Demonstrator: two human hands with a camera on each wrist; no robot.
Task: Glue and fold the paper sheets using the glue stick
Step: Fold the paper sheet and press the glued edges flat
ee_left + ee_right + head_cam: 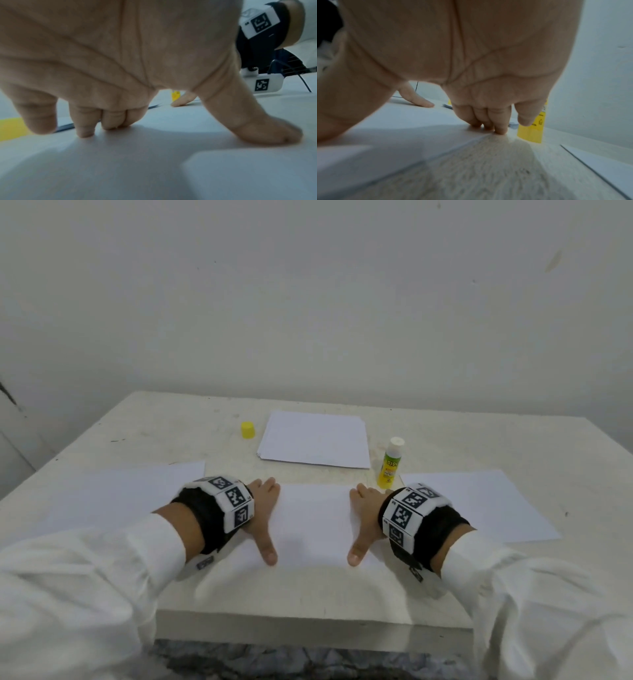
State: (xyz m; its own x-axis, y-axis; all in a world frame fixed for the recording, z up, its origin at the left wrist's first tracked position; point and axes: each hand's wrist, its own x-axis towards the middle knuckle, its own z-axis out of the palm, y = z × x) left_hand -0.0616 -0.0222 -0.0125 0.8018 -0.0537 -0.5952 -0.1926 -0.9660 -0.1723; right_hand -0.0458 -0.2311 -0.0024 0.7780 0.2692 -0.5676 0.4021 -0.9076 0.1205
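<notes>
White scuffed desk [137, 436] carries a paper stack [315, 440] at the far middle, with a yellow cap [247, 429] just left of it and an uncapped glue stick [390, 463] upright just right of it. Nearer: a middle sheet [313, 522], a left sheet [120, 491] and a right sheet [489, 501], all flat.
</notes>
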